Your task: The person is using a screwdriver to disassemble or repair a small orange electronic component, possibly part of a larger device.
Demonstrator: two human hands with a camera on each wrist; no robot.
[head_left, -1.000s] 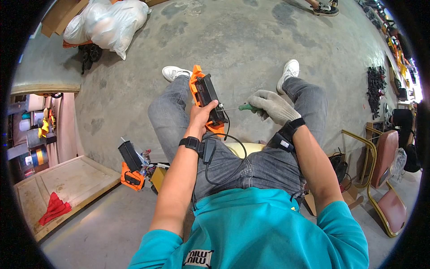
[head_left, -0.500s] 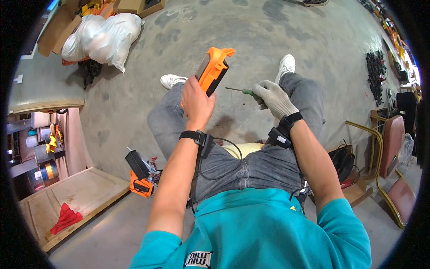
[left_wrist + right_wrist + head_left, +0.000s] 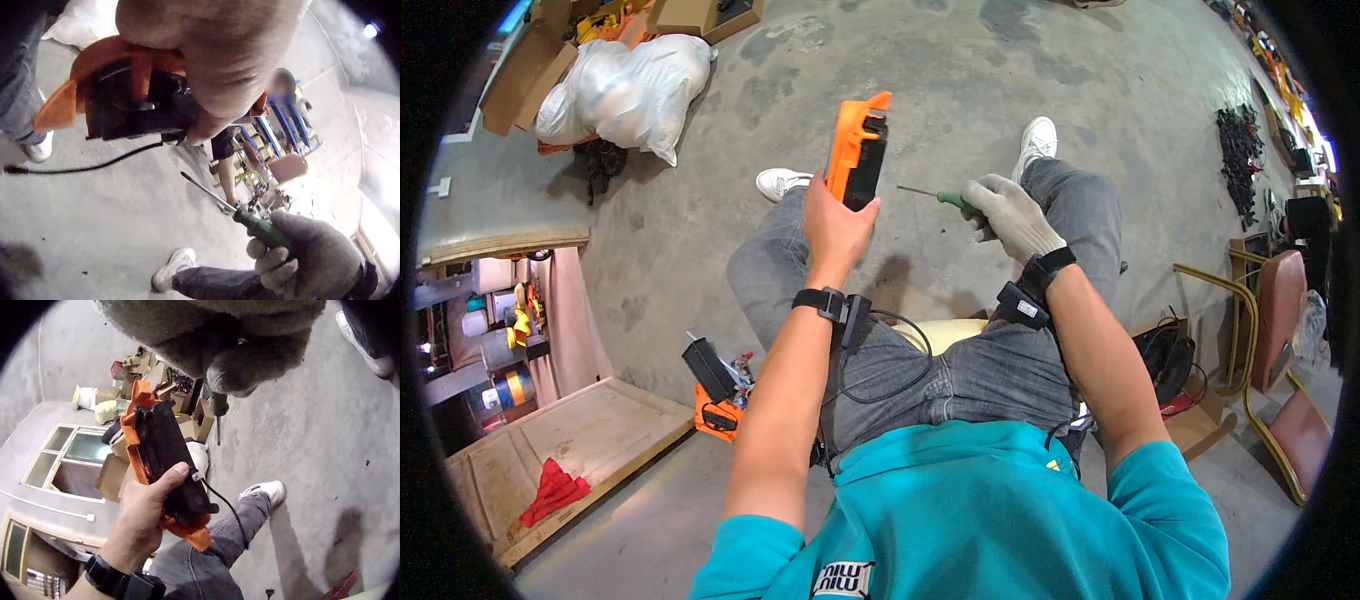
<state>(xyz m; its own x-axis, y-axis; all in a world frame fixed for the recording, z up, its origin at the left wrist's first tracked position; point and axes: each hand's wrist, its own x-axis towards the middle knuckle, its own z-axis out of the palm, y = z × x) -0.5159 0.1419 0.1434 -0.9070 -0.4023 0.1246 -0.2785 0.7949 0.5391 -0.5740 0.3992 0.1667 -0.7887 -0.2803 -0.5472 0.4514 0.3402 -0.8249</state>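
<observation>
My bare left hand (image 3: 838,232) grips an orange-and-black plastic device (image 3: 856,150), holding it up over the floor between my legs. In the right wrist view the thumb presses on its black face (image 3: 167,440), near a connector where a thin black cable (image 3: 228,503) comes out. To the right, my gloved right hand (image 3: 1012,218) grips a screwdriver (image 3: 952,199) by its green handle. The metal shaft points left toward the device, and the tip stands apart from it. In the left wrist view, the screwdriver (image 3: 262,227) lies below the device (image 3: 125,103).
Behind my left arm are another orange-and-black device (image 3: 715,412) and small parts. A wooden board (image 3: 625,425) with a red cloth (image 3: 555,492) lies left. A white bag (image 3: 640,95) and cardboard boxes stand far left; a gold-framed chair (image 3: 1272,310) stands right.
My left hand has raised the device and turned it, so its orange side shows from above. The screwdriver tip, earlier at the device's connector end, is now apart from it.
</observation>
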